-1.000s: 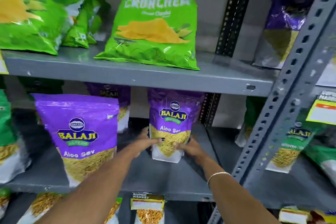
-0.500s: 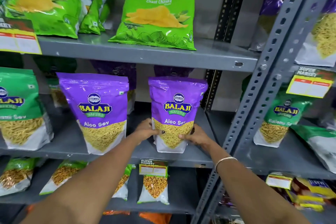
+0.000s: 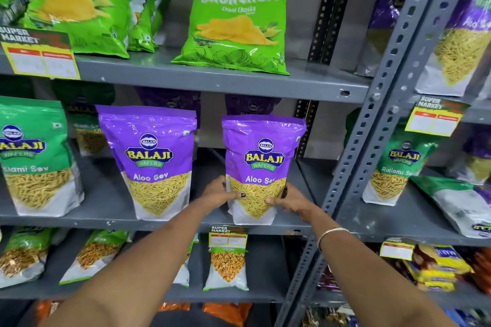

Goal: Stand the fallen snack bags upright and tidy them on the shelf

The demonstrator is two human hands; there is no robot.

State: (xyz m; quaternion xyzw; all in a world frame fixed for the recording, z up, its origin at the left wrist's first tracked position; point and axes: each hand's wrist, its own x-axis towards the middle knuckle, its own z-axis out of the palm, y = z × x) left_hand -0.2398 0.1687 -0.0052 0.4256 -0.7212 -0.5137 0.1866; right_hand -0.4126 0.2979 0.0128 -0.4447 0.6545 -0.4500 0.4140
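Note:
A purple Balaji Aloo Sev bag [image 3: 263,156] stands upright at the front edge of the grey middle shelf [image 3: 106,221]. My left hand [image 3: 219,192] grips its lower left side and my right hand [image 3: 291,200] its lower right side. A second purple Aloo Sev bag [image 3: 152,156] stands upright to its left, a hand's width away. More purple bags [image 3: 170,99] show dimly behind both.
A green Ratlami Sev bag [image 3: 32,156] stands at the left. Green Crunchem chip bags [image 3: 239,26] sit on the shelf above. A slotted grey upright [image 3: 372,125] divides off the right bay, where a green-white bag [image 3: 459,207] lies tilted. Price tags hang on shelf edges.
Both hands have drawn the purple bag from deeper on the shelf to its front edge. The view has pulled back and shows more shelves.

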